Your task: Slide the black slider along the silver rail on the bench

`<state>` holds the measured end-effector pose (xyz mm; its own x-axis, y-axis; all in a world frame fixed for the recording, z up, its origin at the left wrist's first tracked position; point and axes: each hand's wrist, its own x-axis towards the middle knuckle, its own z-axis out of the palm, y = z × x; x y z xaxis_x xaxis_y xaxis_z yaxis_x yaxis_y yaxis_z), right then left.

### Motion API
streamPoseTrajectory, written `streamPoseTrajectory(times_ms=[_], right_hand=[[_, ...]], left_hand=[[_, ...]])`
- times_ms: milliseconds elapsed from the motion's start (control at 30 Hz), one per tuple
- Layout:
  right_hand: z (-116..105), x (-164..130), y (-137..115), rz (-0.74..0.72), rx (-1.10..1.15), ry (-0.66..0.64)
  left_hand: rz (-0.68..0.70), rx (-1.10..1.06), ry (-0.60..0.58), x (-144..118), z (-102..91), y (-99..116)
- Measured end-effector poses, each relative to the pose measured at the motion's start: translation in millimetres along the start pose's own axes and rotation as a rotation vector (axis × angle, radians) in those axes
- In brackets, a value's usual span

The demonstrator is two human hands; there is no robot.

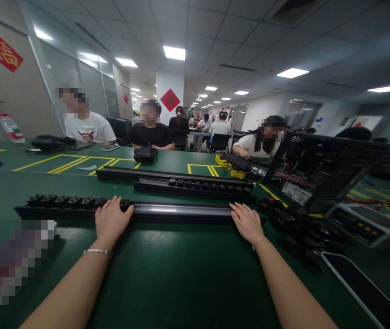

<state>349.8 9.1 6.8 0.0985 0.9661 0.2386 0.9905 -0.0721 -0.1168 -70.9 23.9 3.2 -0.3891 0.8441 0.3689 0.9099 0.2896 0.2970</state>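
Across the green table in front of me lies a long black rail (181,211). Its left part carries a row of small dark round parts (66,201), and its right part shows a smooth shiny channel. My left hand (112,219) rests on the rail around its middle, fingers over the far side and thumb apart. Near the right end my right hand (247,221) touches the rail, its fingers stretched out. Behind it sits another black rail (195,186) holding similar round parts, with a further black bar (167,175) beyond that.
An open computer case (318,169) stands at the right, near a pile of small black parts (294,228), a light grey device (366,224) and a phone (355,278). A black pouch (145,154) lies across the table. People sit opposite. A blurred-out object is at the left.
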Motion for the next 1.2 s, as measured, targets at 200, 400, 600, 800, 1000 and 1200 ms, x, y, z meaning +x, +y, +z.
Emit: streamPoseTrajectory(times_ms=[200, 400, 600, 800, 1000, 1200], right_hand=[[-1.0, -0.9, -0.5, -0.002, 0.017, 0.002], [0.5, 0.4, 0.8, -0.008, 0.01, 0.001], [1.7, 1.0, 1.2, -0.01, -0.008, 0.013], [0.6, 0.5, 0.4, -0.01, -0.009, 0.011], [2.1, 0.7, 1.1, -0.008, -0.015, 0.02], [3.9, 1.6, 2.5, -0.014, -0.001, 0.031]], left_hand=[[0.022, 0.029, -0.063, 0.1, -2.8, -1.6], [0.06, 0.064, -0.081, -0.5, -1.6, -3.6], [0.12, 0.109, -0.109, -0.9, -2.2, -7.5], [0.126, 0.119, -0.121, -1.4, -3.5, -7.3], [0.128, 0.134, -0.128, -1.8, -5.3, -6.3], [0.146, 0.173, -0.141, -4.4, -9.2, -2.9]])
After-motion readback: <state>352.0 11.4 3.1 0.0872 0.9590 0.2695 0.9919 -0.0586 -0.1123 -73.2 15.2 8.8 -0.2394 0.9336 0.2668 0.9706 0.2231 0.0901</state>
